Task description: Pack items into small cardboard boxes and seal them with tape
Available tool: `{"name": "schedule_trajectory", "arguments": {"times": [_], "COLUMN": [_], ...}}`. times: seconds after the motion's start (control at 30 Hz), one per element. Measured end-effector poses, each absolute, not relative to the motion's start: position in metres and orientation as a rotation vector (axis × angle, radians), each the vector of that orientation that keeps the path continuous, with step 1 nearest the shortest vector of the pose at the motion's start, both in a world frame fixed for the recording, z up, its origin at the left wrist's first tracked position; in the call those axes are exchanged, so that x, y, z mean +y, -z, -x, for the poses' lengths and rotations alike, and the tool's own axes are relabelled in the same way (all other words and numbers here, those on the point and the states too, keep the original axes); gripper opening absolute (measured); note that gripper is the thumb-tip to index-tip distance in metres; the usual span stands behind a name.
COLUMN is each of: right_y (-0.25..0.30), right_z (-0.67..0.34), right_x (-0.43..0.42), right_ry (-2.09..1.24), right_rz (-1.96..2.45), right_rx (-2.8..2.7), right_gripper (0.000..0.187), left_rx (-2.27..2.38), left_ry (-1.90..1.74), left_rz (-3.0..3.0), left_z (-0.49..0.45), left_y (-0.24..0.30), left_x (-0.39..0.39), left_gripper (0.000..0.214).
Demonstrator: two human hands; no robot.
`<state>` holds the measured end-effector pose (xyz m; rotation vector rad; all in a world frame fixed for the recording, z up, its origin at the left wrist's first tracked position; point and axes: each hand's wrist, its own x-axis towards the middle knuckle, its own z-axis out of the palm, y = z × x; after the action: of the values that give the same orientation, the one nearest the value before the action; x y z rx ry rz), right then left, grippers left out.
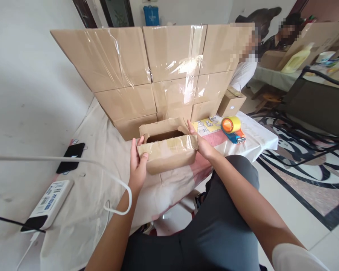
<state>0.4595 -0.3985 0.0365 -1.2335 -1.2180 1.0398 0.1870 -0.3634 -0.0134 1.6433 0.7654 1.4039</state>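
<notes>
A small cardboard box (169, 152) with taped flaps sits on the cloth-covered table (101, 150) in front of me, its top partly open. My left hand (138, 163) grips the box's left end, thumb on the near flap. My right hand (201, 142) presses against its right end with fingers stretched along the side. A tape dispenser (232, 128) with a yellow roll lies just right of the box.
A tall stack of taped cardboard boxes (158, 71) stands behind the small box. A black phone (71, 157) and a white power bank (49, 203) with a white cable lie at the left. Other people sit at another table at the back right.
</notes>
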Motion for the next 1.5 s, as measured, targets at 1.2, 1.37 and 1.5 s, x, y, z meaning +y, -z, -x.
{"name": "schedule_trajectory", "arguments": {"times": [1.2,1.37,1.5], "right_y": [-0.053,-0.051,-0.053], "right_z": [-0.467,-0.473,-0.48], "right_x": [-0.406,-0.407,-0.408], "right_ry": [-0.326,-0.326,-0.307], "right_rz": [1.386,1.314,1.312], "right_rx": [-1.719,-1.6,-1.57], "right_gripper": [0.071,0.074,0.074], "left_rx": [1.047,1.024,0.989], "left_ry": [-0.969,-1.005,-1.098], "left_rz": [-2.894,-2.937,-2.989], "left_z": [-0.186,-0.186,-0.185], "left_y": [-0.038,-0.04,-0.042], "left_x": [-0.372,-0.37,-0.371], "left_gripper": [0.035,0.036,0.039]}}
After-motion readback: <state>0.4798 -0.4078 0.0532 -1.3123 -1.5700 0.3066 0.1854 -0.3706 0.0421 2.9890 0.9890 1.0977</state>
